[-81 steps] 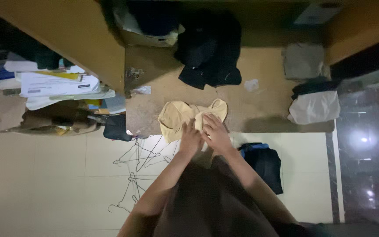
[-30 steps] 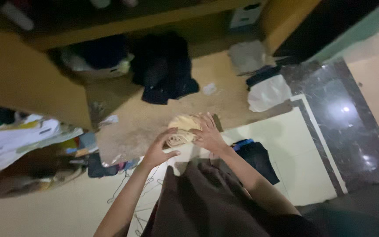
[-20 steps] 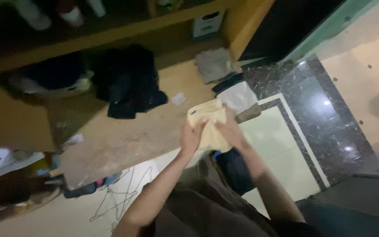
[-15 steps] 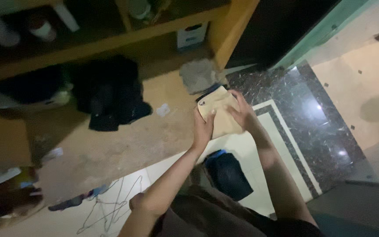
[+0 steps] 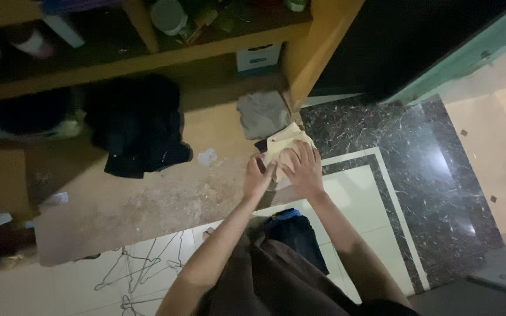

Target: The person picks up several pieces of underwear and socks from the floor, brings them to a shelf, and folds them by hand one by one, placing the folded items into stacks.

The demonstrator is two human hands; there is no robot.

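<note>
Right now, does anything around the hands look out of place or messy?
Yes. Wire hangers lie tangled on the tiled floor, and a dark garment sits in a loose heap on the shelf. Both hands press a folded beige cloth, which looks neat.
</note>
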